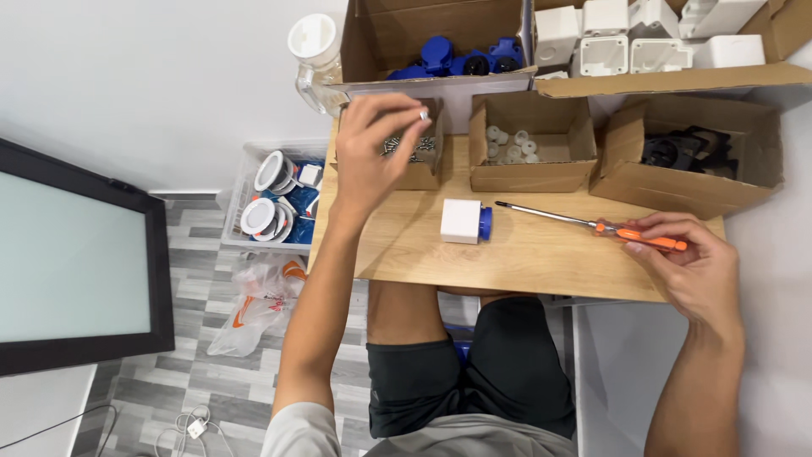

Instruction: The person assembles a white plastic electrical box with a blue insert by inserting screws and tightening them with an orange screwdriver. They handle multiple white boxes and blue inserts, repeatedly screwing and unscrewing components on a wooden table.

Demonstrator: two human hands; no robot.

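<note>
My left hand (pixel 376 144) is raised over a small cardboard box of screws (pixel 423 161) and pinches a small silver screw (pixel 424 113) between thumb and fingertips. My right hand (pixel 689 262) rests at the table's right edge and grips the orange handle of a screwdriver (pixel 592 224), whose metal shaft points left across the wooden table (pixel 524 258). A white square socket housing with a blue insert (pixel 464 222) lies on its side between my hands, touched by neither.
Behind stand small boxes of white round parts (pixel 513 145) and black parts (pixel 685 152), then larger boxes of blue sockets (pixel 461 57) and white housings (pixel 643 38). A clear jar (pixel 317 59), a floor crate (pixel 275 199), a plastic bag (pixel 254 300) and a dark screen (pixel 76 262) are at left.
</note>
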